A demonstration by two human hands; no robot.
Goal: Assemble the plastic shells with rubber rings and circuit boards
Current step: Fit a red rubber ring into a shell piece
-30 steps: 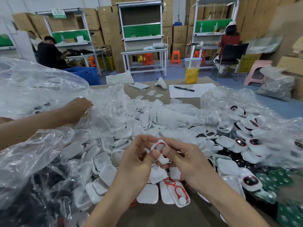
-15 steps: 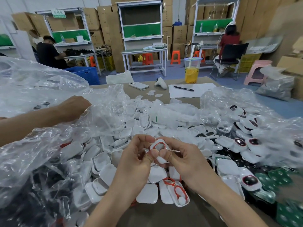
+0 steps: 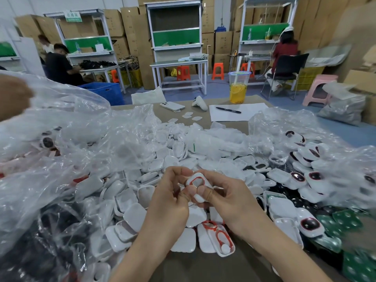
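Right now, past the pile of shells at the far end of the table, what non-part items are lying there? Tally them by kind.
phone: 1
white controller: 1
pen: 1
sheet of paper: 1
drink cup: 1
Total: 5

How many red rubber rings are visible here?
3. One ring sits on the shell pinched by the left hand and right hand; a second ring and third ring lie in an open shell below them. Red bits under the left plastic bag may be more.
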